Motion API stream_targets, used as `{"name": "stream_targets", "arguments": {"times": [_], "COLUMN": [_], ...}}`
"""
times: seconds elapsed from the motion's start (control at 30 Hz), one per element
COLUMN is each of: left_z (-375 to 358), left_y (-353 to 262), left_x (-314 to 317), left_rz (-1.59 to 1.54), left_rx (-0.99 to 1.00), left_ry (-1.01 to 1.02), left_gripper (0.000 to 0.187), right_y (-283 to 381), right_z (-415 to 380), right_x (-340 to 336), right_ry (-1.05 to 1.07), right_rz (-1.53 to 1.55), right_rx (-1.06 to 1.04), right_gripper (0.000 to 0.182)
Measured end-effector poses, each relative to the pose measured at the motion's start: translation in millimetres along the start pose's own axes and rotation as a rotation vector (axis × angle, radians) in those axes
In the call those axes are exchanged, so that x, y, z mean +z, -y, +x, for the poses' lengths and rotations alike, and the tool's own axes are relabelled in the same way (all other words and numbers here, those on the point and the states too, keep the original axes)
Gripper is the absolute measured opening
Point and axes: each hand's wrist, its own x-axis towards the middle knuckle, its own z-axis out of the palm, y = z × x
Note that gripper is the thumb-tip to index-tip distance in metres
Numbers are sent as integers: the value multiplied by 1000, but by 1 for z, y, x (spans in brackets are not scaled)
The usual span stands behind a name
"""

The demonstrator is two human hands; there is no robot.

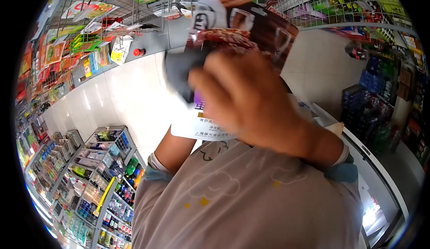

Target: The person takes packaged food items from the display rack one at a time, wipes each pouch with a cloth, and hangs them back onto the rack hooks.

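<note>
A large printed food packet point(273, 34) is held up in front of my chest, with a brown upper part and a white lower end carrying Chinese print. My right hand point(248, 97), blurred by motion, lies across the packet's front. Its fingers are closed on a dark grey cloth point(181, 72), which is also blurred and sits against the packet's left side. From the lower left my left forearm point(172, 153) runs up behind the packet. The packet hides my left hand, which appears to hold it from behind.
Wire racks of bagged food point(89, 38) curve along the upper left. A red-capped item point(139, 52) sits on the shelf edge. Stocked shelves point(107, 159) stand lower left, bottle packs point(374, 83) to the right. A glass-topped case point(376, 177) is close at my right.
</note>
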Motion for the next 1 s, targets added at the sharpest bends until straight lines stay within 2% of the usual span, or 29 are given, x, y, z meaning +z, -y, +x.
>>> {"name": "stream_targets", "arguments": {"times": [0.03, 0.17, 0.27, 0.37, 0.43, 0.47, 0.5, 0.53, 0.6, 0.63, 0.7, 0.73, 0.8, 0.83, 0.9, 0.97, 1.0], "left_z": [0, 4, 12, 20, 21, 23, 25, 28, 32, 39, 54, 63, 77, 82, 95, 112, 122], "left_y": [-1, -1, 5, 10, 12, 12, 12, 12, 16, 18, 23, 27, 37, 40, 54, 66, 73], "left_x": [0, 2, 5, 12, 17, 20, 24, 27, 34, 38, 48, 53, 64, 68, 75, 82, 85], "left_rz": [4, 21, 32, 58, 73, 86, 99, 106, 122, 126, 131, 123, 91, 77, 21, -34, -63], "left_rx": [2, -26, -52, -81, -91, -95, -97, -98, -95, -95, -75, -63, -30, -12, 14, 46, 65], "left_ry": [-4, -13, -17, -12, -14, -12, -7, -4, -3, 4, 19, 25, 39, 44, 39, 40, 36], "left_gripper": [85, 84, 84, 84, 84, 84, 84, 84, 83, 83, 83, 83, 83, 83, 83, 83, 83], "right_y": [10, 1, -52, -78, -61, -54, -45, -40, -38, -47, -65, -66, -70, -74, -75, -87, -91], "right_z": [-14, -36, -15, -17, -28, -40, -50, -61, -83, -94, -114, -117, -124, -127, -140, -164, -170], "right_x": [7, 6, -23, -38, -44, -40, -37, -41, -49, -59, -79, -83, -92, -97, -81, -60, -67], "right_ry": [77, 127, -171, -325, -217, -91, -87, -72, -71, -88, 161, 136, 228, 419, 270, 232, 191], "right_rz": [39, 145, -56, -169, -46, 23, 79, 156, 467, 457, 773, 758, 748, 692, 1045, 1180, 1232], "right_rx": [-49, -95, 82, 207, 146, 71, 14, 27, 219, 204, 554, 540, 703, 741, 740, 821, 832], "right_gripper": [38, 36, 24, 28, 19, 12, 17, 14, 11, 11, 15, 15, 27, 39, 53, 64, 63]}}
